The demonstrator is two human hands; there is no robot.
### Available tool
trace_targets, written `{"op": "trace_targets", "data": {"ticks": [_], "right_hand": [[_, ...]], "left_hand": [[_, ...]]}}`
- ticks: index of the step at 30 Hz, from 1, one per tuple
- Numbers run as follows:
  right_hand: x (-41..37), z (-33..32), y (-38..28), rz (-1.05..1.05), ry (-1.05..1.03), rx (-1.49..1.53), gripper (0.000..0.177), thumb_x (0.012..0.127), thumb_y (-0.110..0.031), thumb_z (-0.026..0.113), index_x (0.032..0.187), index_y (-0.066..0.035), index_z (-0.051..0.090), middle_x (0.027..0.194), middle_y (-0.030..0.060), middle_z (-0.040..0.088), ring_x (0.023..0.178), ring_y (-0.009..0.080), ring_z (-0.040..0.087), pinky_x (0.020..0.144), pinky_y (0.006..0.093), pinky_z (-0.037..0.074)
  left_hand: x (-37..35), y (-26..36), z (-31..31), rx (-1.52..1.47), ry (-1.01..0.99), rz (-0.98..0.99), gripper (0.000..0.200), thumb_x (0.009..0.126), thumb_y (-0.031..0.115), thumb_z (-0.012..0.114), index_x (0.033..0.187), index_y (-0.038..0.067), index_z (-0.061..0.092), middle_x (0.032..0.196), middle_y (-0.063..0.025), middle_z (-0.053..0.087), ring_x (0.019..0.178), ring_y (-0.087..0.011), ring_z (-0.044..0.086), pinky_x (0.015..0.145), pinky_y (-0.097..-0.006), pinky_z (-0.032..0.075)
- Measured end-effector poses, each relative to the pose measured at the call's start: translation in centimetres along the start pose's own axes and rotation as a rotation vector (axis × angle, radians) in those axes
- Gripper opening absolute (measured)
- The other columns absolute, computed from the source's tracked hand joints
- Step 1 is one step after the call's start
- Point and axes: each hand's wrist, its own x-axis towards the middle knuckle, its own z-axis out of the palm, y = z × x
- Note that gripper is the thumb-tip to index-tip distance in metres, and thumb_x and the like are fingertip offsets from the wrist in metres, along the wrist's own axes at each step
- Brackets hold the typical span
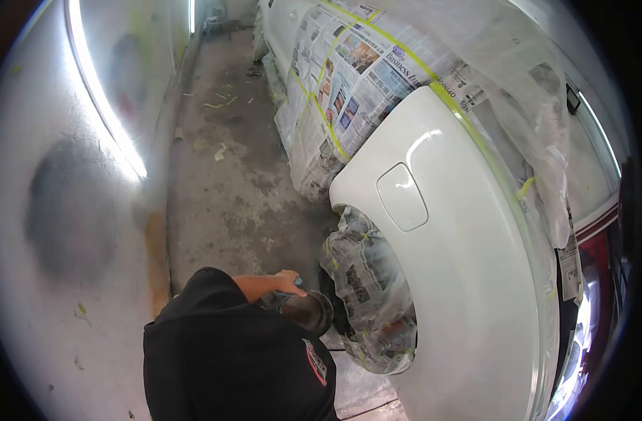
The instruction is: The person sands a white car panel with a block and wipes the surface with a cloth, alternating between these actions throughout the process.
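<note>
My left hand [290, 282] reaches across from the black sleeve, its fingers closed round something small with a light blue end, too small to make out. Just below it is a round dark container [305, 312] with a pale rim; whether the hand is joined to it cannot be told. To its right lies the wheel opening, covered with newspaper and plastic [366, 274], in a glossy white car panel [468, 245] with a closed fuel flap [403, 196]. My right hand is not in view.
Newspaper held by yellow-green tape [356, 63] covers the car's side further ahead. Clear plastic sheeting [524, 91] hangs at the upper right. A pale wall [75, 281] with bright tube lights [100, 98] runs along the left. Tape scraps [220, 152] lie on the stained concrete floor [229, 203].
</note>
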Motion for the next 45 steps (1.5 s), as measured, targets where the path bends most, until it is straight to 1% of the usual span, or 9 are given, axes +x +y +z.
{"op": "trace_targets", "data": {"ticks": [10,19,24,26,31,35,38,42,45], "right_hand": [[-2.8,2.4,1.1,0.187,0.171,0.116,0.070,0.099,-0.045,0.058,0.144,0.008,0.046,0.139,0.0319,0.055,0.128,0.0405,0.056,0.108,0.0490,0.044],[-8.9,3.5,5.3,0.443,0.470,0.271,0.070,0.100,-0.046,0.056,0.143,0.009,0.047,0.138,0.0318,0.055,0.127,0.0403,0.056,0.108,0.0495,0.045],[-10.0,0.8,10.7,0.356,0.685,0.225,0.070,0.101,-0.046,0.056,0.143,0.010,0.047,0.138,0.0318,0.056,0.126,0.0402,0.057,0.108,0.0499,0.045],[-4.7,-1.5,13.7,-0.058,0.737,-0.422,0.065,0.104,-0.043,0.051,0.143,0.009,0.046,0.145,0.0305,0.050,0.132,0.0395,0.051,0.113,0.0472,0.040],[2.6,-13.0,-12.2,-0.241,1.366,0.467,0.068,0.101,-0.030,0.059,0.152,0.006,0.032,0.148,0.0296,0.044,0.134,0.0404,0.048,0.113,0.0435,0.038],[2.3,-16.4,-26.5,-0.366,1.579,0.688,0.073,0.098,-0.022,0.064,0.154,0.006,0.028,0.151,0.0313,0.041,0.140,0.0432,0.041,0.117,0.0467,0.033],[3.8,-14.6,-30.9,-0.421,1.499,0.716,0.078,0.094,-0.023,0.070,0.156,0.000,0.029,0.130,0.0287,0.051,0.117,0.0464,0.052,0.103,0.0499,0.041],[7.0,-15.4,-28.4,-0.409,1.762,0.437,0.086,0.086,-0.021,0.078,0.157,-0.007,0.031,0.120,0.0232,0.053,0.110,0.0417,0.054,0.094,0.0498,0.044],[6.4,-22.5,-23.6,-0.305,1.767,0.647,0.083,0.090,-0.021,0.074,0.159,-0.010,0.029,0.119,0.0255,0.055,0.110,0.0424,0.055,0.094,0.0509,0.045]], "left_hand": [[3.5,4.2,-8.1,-1.121,-0.562,-0.511,0.045,0.081,0.047,0.084,0.102,0.012,0.066,0.091,-0.0057,0.064,0.076,-0.0162,0.065,0.069,-0.0383,0.057],[7.9,14.0,-5.1,-0.919,-0.700,-0.240,0.034,0.084,0.015,0.075,0.117,0.013,0.067,0.077,-0.0009,0.064,0.066,-0.0124,0.065,0.059,-0.0337,0.056],[9.1,21.8,0.0,-0.386,-0.529,0.565,0.044,0.069,0.019,0.080,0.109,0.006,0.069,0.095,-0.0092,0.068,0.088,-0.0260,0.067,0.079,-0.0408,0.054],[8.9,27.8,-0.7,-0.129,-0.524,0.866,0.042,0.066,0.023,0.081,0.102,0.006,0.068,0.101,-0.0149,0.069,0.095,-0.0312,0.066,0.086,-0.0433,0.052],[4.5,44.3,-0.3,0.073,-0.624,1.130,0.033,0.071,0.025,0.083,0.095,0.007,0.067,0.077,-0.0097,0.067,0.072,-0.0209,0.064,0.073,-0.0380,0.054],[1.3,54.0,2.3,0.493,-0.478,1.563,0.027,0.070,0.014,0.076,0.092,0.008,0.063,0.086,-0.0173,0.068,0.085,-0.0374,0.068,0.073,-0.0450,0.054],[0.9,60.9,-0.4,0.629,-0.213,1.843,0.031,0.077,0.005,0.073,0.106,0.009,0.065,0.099,-0.0139,0.066,0.094,-0.0372,0.066,0.081,-0.0437,0.054],[3.5,68.8,-8.0,0.864,0.003,2.325,0.051,0.072,-0.004,0.076,0.119,0.009,0.061,0.116,-0.0144,0.059,0.107,-0.0373,0.059,0.090,-0.0432,0.049],[4.8,70.7,-11.6,1.029,0.081,2.402,0.055,0.079,-0.001,0.077,0.130,0.010,0.060,0.133,-0.0129,0.057,0.127,-0.0354,0.053,0.102,-0.0454,0.044]]}}
